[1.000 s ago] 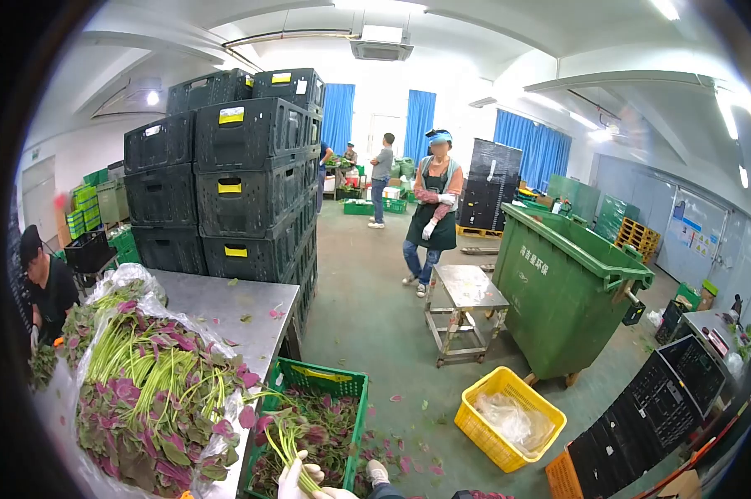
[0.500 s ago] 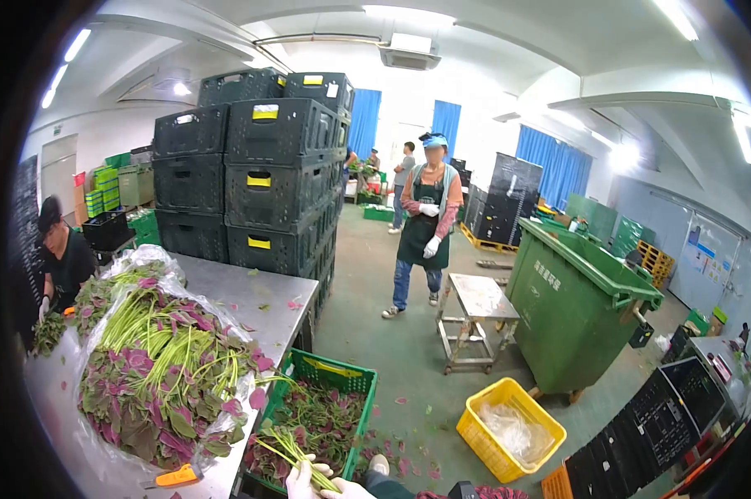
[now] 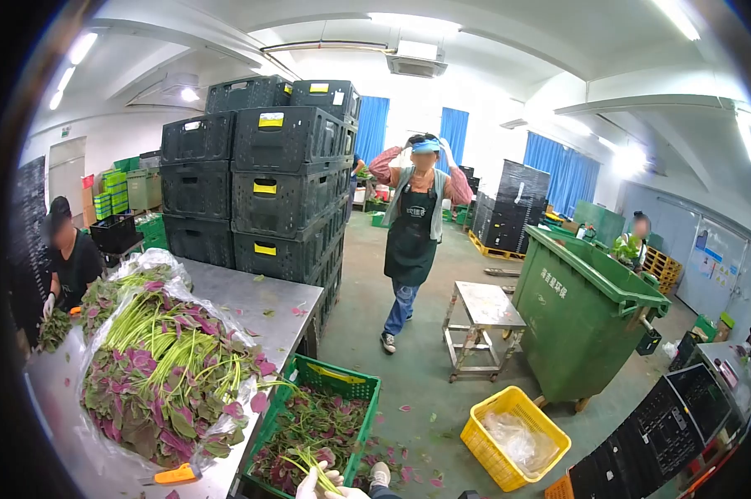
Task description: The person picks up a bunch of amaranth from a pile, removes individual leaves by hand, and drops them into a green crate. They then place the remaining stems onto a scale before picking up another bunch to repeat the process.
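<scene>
My two white-gloved hands show only at the bottom edge. My left hand [image 3: 311, 486] grips a small bunch of red-and-green amaranth [image 3: 309, 461] by its stems. My right hand [image 3: 350, 492] is just beside the stem ends and mostly cut off, so its grip is unclear. The bunch hangs over a green crate [image 3: 334, 378] filled with loose amaranth leaves. To the left, a steel table [image 3: 251, 303] carries a big clear bag of amaranth [image 3: 167, 366], and an orange-handled knife [image 3: 176, 474] lies at its near edge.
A person in a dark apron [image 3: 413, 241] walks toward me down the aisle, hands at their visor. Another person [image 3: 68, 258] works at the table's far left. Stacked black crates [image 3: 267, 183], a steel stand [image 3: 484, 303], a green wheeled bin [image 3: 583, 324] and a yellow crate [image 3: 517, 399] border the aisle.
The aproned person has walked closer and raised both hands to their head. My hands with the bunch have sunk slightly toward the bottom edge. The view has shifted a little left.
</scene>
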Motion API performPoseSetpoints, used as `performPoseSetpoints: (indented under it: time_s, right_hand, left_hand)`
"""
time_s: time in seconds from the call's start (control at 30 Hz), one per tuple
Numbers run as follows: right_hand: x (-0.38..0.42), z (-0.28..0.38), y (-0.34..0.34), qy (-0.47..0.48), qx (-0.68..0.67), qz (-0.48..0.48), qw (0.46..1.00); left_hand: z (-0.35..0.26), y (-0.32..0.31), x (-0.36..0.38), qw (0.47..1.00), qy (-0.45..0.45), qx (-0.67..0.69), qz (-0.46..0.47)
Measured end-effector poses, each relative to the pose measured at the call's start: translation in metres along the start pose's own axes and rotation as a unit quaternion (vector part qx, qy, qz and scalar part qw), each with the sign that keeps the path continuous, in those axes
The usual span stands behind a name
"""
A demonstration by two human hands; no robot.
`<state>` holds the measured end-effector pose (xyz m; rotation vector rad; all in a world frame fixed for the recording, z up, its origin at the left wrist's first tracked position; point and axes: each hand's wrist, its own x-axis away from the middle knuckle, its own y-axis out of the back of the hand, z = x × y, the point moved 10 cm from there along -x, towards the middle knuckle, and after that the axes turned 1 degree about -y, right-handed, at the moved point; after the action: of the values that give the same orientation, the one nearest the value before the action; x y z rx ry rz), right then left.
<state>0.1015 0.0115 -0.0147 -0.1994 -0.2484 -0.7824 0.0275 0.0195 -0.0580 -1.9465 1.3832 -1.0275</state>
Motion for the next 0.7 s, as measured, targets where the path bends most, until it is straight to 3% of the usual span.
performPoseSetpoints:
  time_s: [0.3, 0.57, 0.67, 0.7]
  right_hand:
    - [0.001, -0.014, -0.003, -0.031, -0.001, 0.023, 0.999]
    - [0.006, -0.001, 0.004, 0.004, -0.003, 0.016, 1.000]
    - [-0.008, 0.036, 0.043, 0.088, 0.024, -0.067, 0.994]
    - [-0.036, 0.017, 0.077, 0.055, 0.078, -0.122, 0.988]
  left_hand:
    - [0.008, 0.016, 0.000, 1.000, 0.006, -0.003, -0.008]
    - [0.008, 0.002, 0.001, 1.000, 0.000, 0.006, 0.028]
    - [0.011, -0.006, 0.000, 0.998, 0.006, -0.003, 0.069]
    - [0.007, -0.017, 0.006, 0.997, -0.008, -0.015, 0.069]
